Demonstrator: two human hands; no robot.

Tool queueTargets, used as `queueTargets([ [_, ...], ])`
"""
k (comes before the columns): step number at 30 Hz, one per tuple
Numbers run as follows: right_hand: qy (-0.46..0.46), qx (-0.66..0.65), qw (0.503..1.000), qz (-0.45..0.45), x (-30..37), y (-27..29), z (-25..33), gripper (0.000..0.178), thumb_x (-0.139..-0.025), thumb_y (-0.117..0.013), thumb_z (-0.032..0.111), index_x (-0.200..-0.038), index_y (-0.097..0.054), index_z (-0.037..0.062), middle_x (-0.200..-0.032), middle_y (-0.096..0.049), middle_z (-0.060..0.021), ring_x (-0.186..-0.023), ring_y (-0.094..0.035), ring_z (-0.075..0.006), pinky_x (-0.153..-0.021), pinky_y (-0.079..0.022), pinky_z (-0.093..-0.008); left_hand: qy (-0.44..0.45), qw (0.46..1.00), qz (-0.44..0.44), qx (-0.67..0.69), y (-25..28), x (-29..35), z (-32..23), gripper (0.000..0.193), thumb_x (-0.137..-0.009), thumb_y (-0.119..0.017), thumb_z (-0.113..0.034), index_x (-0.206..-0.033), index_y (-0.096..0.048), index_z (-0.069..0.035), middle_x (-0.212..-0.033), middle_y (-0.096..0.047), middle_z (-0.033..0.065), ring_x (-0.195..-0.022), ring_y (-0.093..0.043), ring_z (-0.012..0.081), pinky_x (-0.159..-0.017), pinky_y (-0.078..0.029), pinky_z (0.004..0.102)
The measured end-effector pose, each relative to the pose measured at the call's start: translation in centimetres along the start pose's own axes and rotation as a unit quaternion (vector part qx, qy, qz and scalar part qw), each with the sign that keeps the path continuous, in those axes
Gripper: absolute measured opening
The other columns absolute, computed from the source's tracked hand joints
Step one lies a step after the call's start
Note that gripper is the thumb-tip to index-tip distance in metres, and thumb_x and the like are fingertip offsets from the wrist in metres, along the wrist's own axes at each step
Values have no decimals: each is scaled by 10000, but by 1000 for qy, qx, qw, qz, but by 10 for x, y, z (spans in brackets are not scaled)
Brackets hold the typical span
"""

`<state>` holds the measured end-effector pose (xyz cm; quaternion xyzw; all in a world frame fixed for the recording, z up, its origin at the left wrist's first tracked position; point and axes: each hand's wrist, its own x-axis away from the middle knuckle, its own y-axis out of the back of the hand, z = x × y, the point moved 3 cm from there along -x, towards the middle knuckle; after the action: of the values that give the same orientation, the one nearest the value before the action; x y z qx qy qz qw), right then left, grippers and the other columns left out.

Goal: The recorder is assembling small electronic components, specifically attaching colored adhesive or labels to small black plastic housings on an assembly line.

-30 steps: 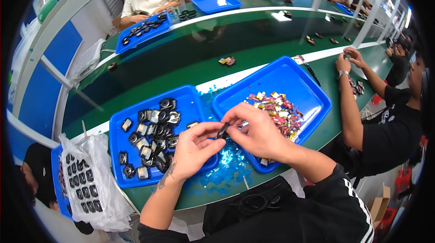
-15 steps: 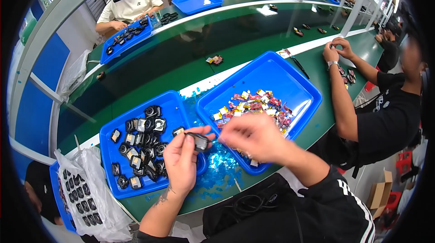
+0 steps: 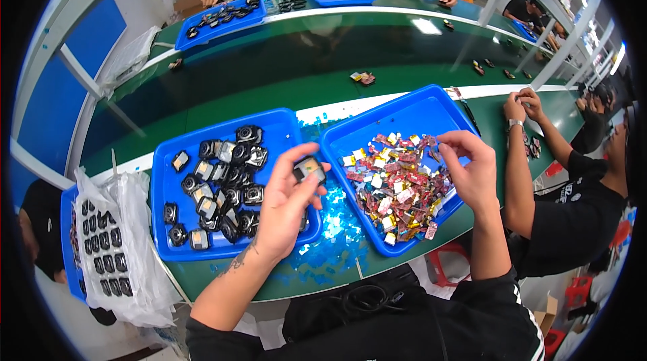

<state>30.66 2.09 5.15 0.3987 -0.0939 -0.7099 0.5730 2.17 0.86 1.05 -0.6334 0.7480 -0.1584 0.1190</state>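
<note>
My left hand [image 3: 290,203] holds a small black camera housing [image 3: 310,170] between thumb and fingers, its greyish window facing up. Beneath and left of that hand, several similar black camera housings [image 3: 232,194] lie heaped in a blue tray [image 3: 162,206]. My right hand [image 3: 472,169] is above the right blue tray [image 3: 465,115], thumb and index finger closed at the edge of a small reddish circuit board [image 3: 430,145]. Below it spreads a pile of red circuit boards with white and yellow parts [image 3: 397,189].
Blue film scraps [image 3: 333,226] litter the green bench between the trays. Bagged black housings [image 3: 104,246] sit at the left. A belt [image 3: 269,75] carrying loose boards [image 3: 362,78] runs beyond. A co-worker's hands [image 3: 522,105] work at the right; other people sit across.
My right hand has moved right, from beside my left hand to over the pile of boards. My left hand has turned the housing and raised it slightly. The view has shifted.
</note>
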Motion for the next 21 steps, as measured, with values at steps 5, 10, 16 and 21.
queueTargets([
  [5, -60, -275, 956, 82, 11, -23, 42, 79, -880, -619, -37, -958, -619, -46, -855, -615, -40, -733, -578, -79, -654, -492, -216, -109, 960, 80, -247, -11, 7, -4, 302, -819, -735, -146, -1114, -679, -107, -1091, -573, 32, -854, -508, 98, -746, -439, 247],
  [10, -112, -413, 882, 196, 19, -63, 62, 95, -894, -599, -43, -986, -573, -35, -924, -603, -57, -819, -575, -70, -700, -503, -208, -118, 948, 95, -279, -16, 8, 0, 333, -771, -794, -216, -1066, -691, -101, -1040, -563, 68, -916, -559, 152, -756, -462, 275],
  [16, -115, -412, 879, 210, 24, -84, 65, 99, -899, -592, -49, -991, -569, -21, -934, -593, -48, -842, -572, -71, -721, -508, -214, -75, 953, 78, -284, -10, 5, -1, 326, -754, -805, -241, -1005, -694, -66, -975, -572, 59, -884, -586, 163, -729, -476, 282],
  [21, -68, -348, 918, 176, 27, -88, 71, 78, -913, -582, -34, -985, -554, -27, -935, -583, -48, -845, -579, -80, -708, -535, -219, -122, 949, 70, -283, -7, 9, 1, 252, -773, -778, -216, -956, -704, -58, -933, -579, 65, -797, -575, 166, -639, -464, 297],
])
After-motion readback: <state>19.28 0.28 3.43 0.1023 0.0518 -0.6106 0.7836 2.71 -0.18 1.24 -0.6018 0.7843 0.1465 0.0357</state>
